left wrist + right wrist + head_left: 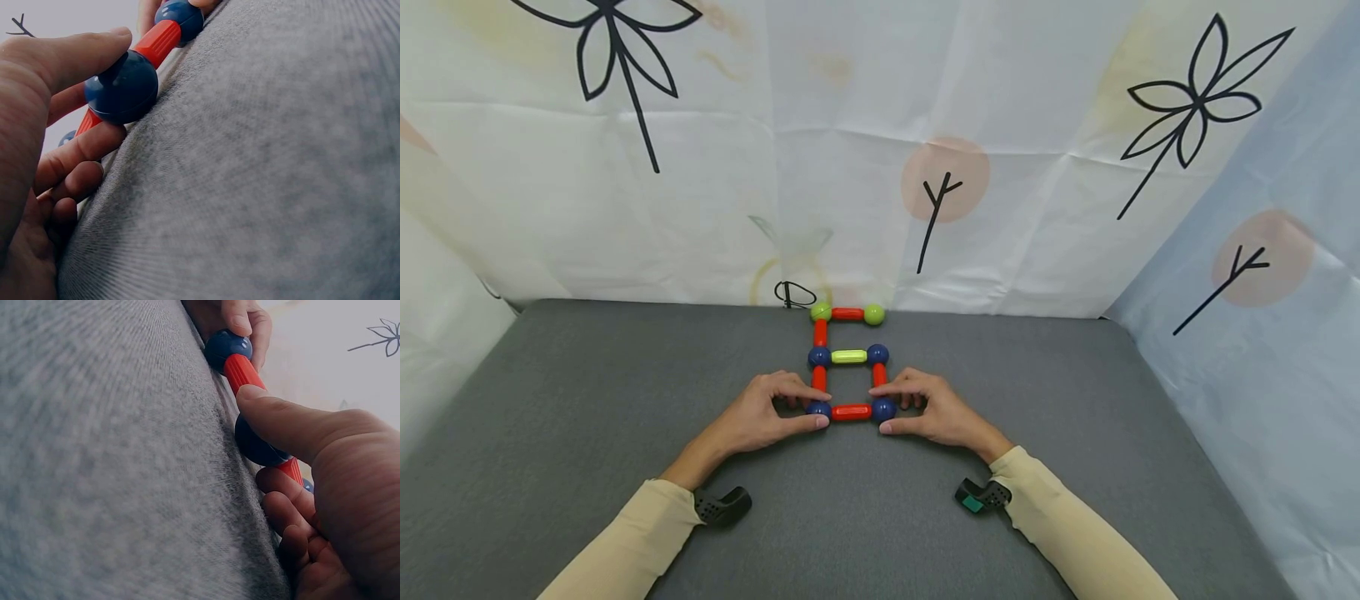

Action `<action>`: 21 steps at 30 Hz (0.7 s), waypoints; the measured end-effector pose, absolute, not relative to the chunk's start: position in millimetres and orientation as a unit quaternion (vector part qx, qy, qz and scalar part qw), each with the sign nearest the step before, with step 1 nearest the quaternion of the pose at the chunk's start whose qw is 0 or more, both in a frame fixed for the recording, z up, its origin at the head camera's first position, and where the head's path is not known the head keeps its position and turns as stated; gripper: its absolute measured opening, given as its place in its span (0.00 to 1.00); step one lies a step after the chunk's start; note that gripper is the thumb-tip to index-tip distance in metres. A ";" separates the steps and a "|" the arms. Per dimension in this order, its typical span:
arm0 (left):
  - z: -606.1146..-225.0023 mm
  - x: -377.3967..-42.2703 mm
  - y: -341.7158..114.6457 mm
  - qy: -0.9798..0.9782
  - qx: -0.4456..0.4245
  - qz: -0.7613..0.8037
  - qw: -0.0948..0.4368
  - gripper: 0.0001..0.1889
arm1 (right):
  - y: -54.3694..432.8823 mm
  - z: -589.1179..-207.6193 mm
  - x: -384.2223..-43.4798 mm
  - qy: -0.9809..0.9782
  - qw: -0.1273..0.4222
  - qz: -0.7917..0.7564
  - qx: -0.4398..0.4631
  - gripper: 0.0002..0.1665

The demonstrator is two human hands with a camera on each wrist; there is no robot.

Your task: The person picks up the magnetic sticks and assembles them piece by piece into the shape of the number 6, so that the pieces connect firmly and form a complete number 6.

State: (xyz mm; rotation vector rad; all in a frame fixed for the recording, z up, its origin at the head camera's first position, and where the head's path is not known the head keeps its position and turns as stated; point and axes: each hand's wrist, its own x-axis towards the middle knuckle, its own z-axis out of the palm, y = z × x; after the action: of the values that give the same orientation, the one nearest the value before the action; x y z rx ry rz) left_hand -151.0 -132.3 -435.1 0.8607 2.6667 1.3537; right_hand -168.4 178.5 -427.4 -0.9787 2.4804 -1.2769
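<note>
On the grey table lies a figure of toy rods and balls. Its near part is a square with blue balls at the corners, including the far left ball [819,356] and far right ball [877,354], joined by a yellow-green rod [849,357]. Red rods make the other sides, such as the near rod [852,412]. My left hand [763,414] pinches the near left blue ball [123,90] between thumb and fingers. At the opposite near corner, my right hand [938,412] grips the near right blue ball [257,442], thumb on the near side.
Beyond the square, a red rod [821,333] leads to a green ball [822,312]; another red rod [847,314] joins it to a second green ball [874,315]. A patterned white cloth [835,200] stands behind the grey table [625,375], close to the green balls.
</note>
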 end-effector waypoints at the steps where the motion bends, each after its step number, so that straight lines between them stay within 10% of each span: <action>1: -435.2 -151.1 -132.4 0.856 0.277 0.436 0.014 0.17 | 178.9 -428.5 -169.2 0.835 0.092 -0.430 -0.330 0.28; 21: -435.6 -149.8 -132.4 0.852 0.265 0.451 0.011 0.16 | 178.6 -429.8 -170.0 0.836 0.091 -0.429 -0.330 0.26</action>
State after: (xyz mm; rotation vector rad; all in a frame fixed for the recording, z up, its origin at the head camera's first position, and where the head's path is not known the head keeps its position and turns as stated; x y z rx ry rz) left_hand -149.8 -132.4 -435.6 0.8265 2.6599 1.4064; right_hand -170.0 178.6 -429.8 -0.9820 2.4829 -1.2761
